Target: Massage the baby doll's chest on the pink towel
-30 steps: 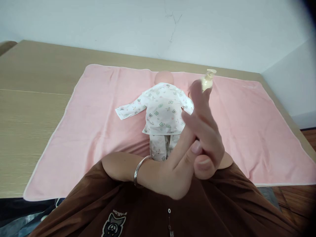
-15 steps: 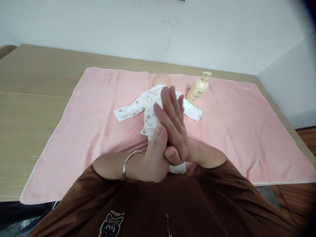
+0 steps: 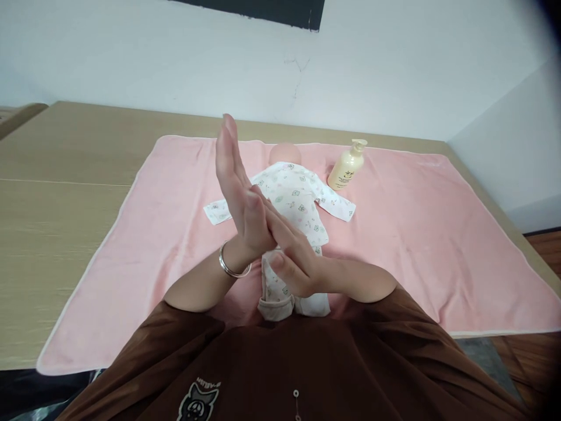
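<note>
My left hand (image 3: 245,199), with a silver bangle on its wrist, is raised with its fingers stretched upward. The fingers of my right hand (image 3: 295,251) lie extended against the left palm and heel, so the two hands touch. I see nothing held between them. Below and beyond them a doll in a white patterned top (image 3: 295,202) and patterned trousers (image 3: 276,286) lies on a pink blanket (image 3: 416,234). Its round, skin-coloured head (image 3: 284,153) points away from me. My hands hide part of its body and one sleeve.
A cream pump bottle (image 3: 346,168) lies or leans by the doll's sleeve at the right. The blanket covers much of a wooden table (image 3: 56,204). Behind the table is a white wall (image 3: 245,70) with a dark panel (image 3: 263,9) at the top.
The left hand has tilted up and left, fingers now extended above the right hand. The right hand's fingers have swung left and lower against the left palm. The view has shifted slightly upward.
</note>
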A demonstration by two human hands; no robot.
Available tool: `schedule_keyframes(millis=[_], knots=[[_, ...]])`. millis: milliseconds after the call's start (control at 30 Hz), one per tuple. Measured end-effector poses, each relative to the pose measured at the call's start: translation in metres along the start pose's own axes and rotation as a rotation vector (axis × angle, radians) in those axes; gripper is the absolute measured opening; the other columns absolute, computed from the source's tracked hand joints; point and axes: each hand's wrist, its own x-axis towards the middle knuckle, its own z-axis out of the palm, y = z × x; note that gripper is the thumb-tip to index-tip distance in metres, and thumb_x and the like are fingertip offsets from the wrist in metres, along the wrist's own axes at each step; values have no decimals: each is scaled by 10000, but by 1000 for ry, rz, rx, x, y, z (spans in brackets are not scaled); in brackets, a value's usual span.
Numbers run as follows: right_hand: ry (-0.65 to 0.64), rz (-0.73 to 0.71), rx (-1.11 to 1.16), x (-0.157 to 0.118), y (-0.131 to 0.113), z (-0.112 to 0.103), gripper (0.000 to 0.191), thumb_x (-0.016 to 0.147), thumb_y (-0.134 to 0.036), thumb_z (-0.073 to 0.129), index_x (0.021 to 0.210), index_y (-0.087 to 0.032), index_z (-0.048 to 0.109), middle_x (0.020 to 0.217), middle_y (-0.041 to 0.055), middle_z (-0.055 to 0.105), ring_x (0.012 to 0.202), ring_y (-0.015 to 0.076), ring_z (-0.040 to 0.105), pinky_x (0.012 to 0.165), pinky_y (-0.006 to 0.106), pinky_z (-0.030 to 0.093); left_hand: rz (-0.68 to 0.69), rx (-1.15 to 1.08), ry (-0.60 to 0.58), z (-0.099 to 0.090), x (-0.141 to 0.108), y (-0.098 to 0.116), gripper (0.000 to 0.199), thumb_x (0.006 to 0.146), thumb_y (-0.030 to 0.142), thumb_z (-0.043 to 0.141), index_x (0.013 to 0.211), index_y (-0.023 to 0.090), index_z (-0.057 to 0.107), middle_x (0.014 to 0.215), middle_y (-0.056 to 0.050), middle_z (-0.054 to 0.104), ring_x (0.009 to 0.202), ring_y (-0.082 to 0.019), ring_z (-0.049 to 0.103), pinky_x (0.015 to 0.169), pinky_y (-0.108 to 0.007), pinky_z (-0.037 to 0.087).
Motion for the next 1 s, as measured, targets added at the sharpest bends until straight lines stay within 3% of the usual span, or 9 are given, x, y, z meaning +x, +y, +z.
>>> schedule_keyframes(millis=[100, 167, 233, 333, 400, 567, 733, 900, 1000], knots=[[68, 207, 94, 4, 2, -9, 583, 1076, -524, 390, 1592, -252, 405, 1598, 51, 513, 1512, 226, 445, 1266, 431, 413, 241, -47, 12, 2, 26, -19, 588, 1029, 583, 373, 1476, 205, 431, 1670, -59, 403, 1603, -238, 279, 1348, -420, 221], [128, 333, 121, 8, 12, -22, 512, 1079, -540, 380, 1458, -255, 573, 1385, 44, 699, 1335, 214, 633, 1164, 418, 526, 177, -57, 7, 3, 38, -39, 520, 1055, 555, 382, 1419, 204, 503, 1561, -83, 537, 1500, -228, 456, 1288, -447, 344], [205, 401, 23, 14, 30, -38, 491, 1090, -505, 327, 1377, -257, 639, 1263, 37, 758, 1225, 212, 699, 1108, 436, 563, 61, -33, -10, 6, 44, -62, 437, 1048, 540, 425, 1319, 232, 574, 1436, -88, 633, 1386, -224, 574, 1218, -446, 441], [302, 482, -456, 21, 64, -60, 466, 1067, -378, 337, 1398, -243, 638, 1411, 46, 681, 1378, 236, 587, 1206, 476, 460, -35, 53, 8, 12, 43, -95, 269, 998, 410, 526, 1198, 247, 606, 1306, -78, 695, 1293, -219, 641, 1158, -411, 504], [228, 537, -663, 24, 85, -66, 474, 1026, -295, 384, 1421, -195, 626, 1466, 74, 641, 1422, 257, 541, 1237, 482, 413, -81, 137, 30, 16, 41, -114, 229, 953, 278, 531, 1164, 240, 612, 1256, -69, 711, 1264, -210, 656, 1144, -390, 514], [-180, 558, -763, 22, 123, -47, 497, 991, -182, 390, 1421, -93, 622, 1573, 147, 528, 1526, 277, 413, 1289, 470, 312, -269, 324, -28, 18, 37, -149, 313, 850, 112, 470, 1086, 201, 653, 1188, -85, 745, 1169, -215, 687, 1116, -395, 529], [-168, 612, -755, 20, 156, -53, 543, 1054, -265, 335, 1552, -96, 470, 1676, 139, 373, 1595, 287, 270, 1314, 531, 202, -227, 443, -141, 18, 31, -167, 344, 867, 142, 472, 1130, 207, 683, 1250, -93, 735, 1240, -256, 649, 1167, -444, 478], [-73, 824, -860, 13, 155, -55, 664, 1069, -400, 354, 1565, 41, 373, 1647, 286, 346, 1566, 386, 309, 1282, 583, 232, -216, 465, -146, 19, 28, -168, 348, 875, 159, 494, 1149, 224, 699, 1267, -84, 743, 1251, -282, 645, 1171, -482, 471], [-159, 682, -911, 9, 136, -35, 590, 1047, -260, 349, 1562, 24, 393, 1658, 258, 347, 1576, 365, 294, 1296, 557, 214, -231, 455, -146, 19, 28, -165, 385, 875, 162, 495, 1196, 201, 705, 1316, -101, 731, 1290, -283, 633, 1194, -470, 453]])
